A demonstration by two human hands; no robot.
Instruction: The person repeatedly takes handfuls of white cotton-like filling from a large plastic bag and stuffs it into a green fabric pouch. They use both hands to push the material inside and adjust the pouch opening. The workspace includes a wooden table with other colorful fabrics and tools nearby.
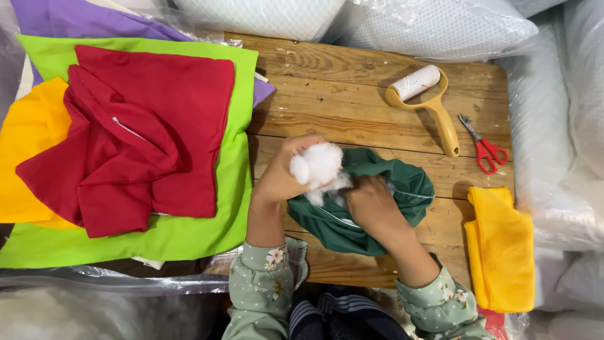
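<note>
From the head view, I'm gripping white stuffing (318, 165) in my left hand (282, 177) while my right hand (371, 204) is pinching open the green cover (377, 220) between them; loose tufts could be snagging its zipper.

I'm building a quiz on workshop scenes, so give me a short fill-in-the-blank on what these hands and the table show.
1. The left hand pushes a clump of white ____ into the green cover.
2. The scissors have ____ handles.
3. The lint roller lies on the ____ table.
4. The red cover lies on a ____ cloth.

Missing words: stuffing; red; wooden; green
</note>
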